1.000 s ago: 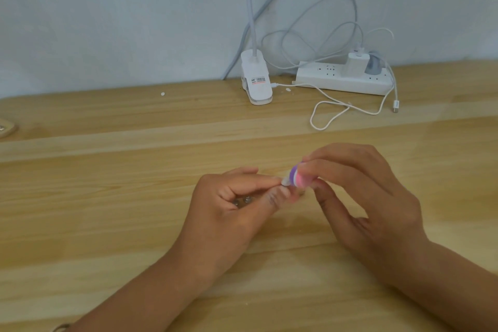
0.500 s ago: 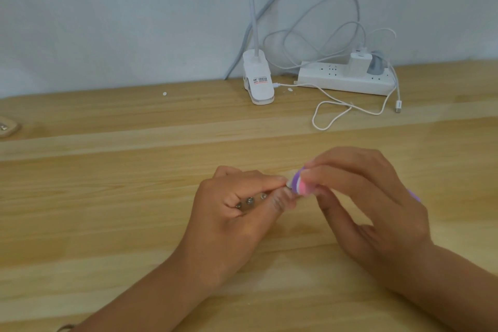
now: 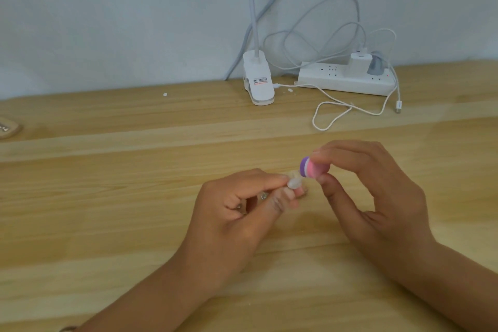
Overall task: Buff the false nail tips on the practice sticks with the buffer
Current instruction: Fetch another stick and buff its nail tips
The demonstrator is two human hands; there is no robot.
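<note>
My left hand (image 3: pixel 237 213) pinches a clear practice stick between thumb and index finger, with its pale false nail tip (image 3: pixel 293 183) sticking out to the right. Small metal rivets of the sticks (image 3: pixel 263 196) glint between the curled fingers. My right hand (image 3: pixel 372 197) holds a pink and purple buffer block (image 3: pixel 312 168) between thumb and fingertips. The buffer's purple end sits just above and right of the nail tip, close to it; contact is unclear.
A wooden table (image 3: pixel 134 197) spans the view. At the back stand a white lamp clip (image 3: pixel 258 83), a white power strip (image 3: pixel 347 81) with plugs, and a looped white cable (image 3: pixel 334 113). A tan object (image 3: pixel 8 129) lies at the left edge.
The buffer has shifted up and slightly away from the nail tip after rubbing against it. My left hand keeps its grip on the stick in about the same place.
</note>
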